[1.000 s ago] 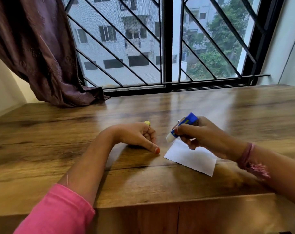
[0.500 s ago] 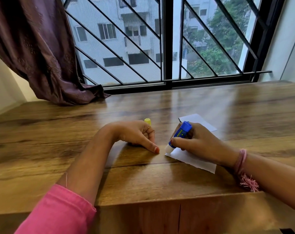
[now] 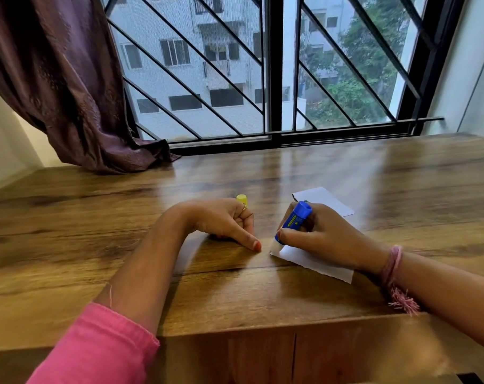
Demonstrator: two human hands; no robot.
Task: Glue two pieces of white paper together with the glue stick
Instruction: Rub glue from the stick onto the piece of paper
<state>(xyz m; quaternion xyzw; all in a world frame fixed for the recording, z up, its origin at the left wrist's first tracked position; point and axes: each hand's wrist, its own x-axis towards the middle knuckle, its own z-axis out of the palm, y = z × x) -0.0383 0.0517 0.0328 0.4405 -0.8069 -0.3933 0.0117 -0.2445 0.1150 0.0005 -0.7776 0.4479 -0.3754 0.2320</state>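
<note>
My right hand (image 3: 326,239) grips a blue glue stick (image 3: 295,218), tilted, with its white glue tip pressed on the left corner of a white paper (image 3: 318,264) lying on the wooden table (image 3: 97,231). A second white paper (image 3: 325,200) lies just beyond that hand, partly hidden by it. My left hand (image 3: 227,221) rests on the table left of the paper, fingers curled and thumb stretched toward the glue tip. A yellow cap (image 3: 241,198) pokes up from behind its curled fingers, apparently held there.
A barred window runs along the table's far edge. A purple curtain (image 3: 69,92) hangs at the back left and drapes onto the tabletop. The table's front edge is close below my forearms. A wall stands at the right.
My right hand has lowered and slid the glue stick left and nearer, putting its tip on the paper's left corner. The second paper behind it came into view. My left hand stayed still.
</note>
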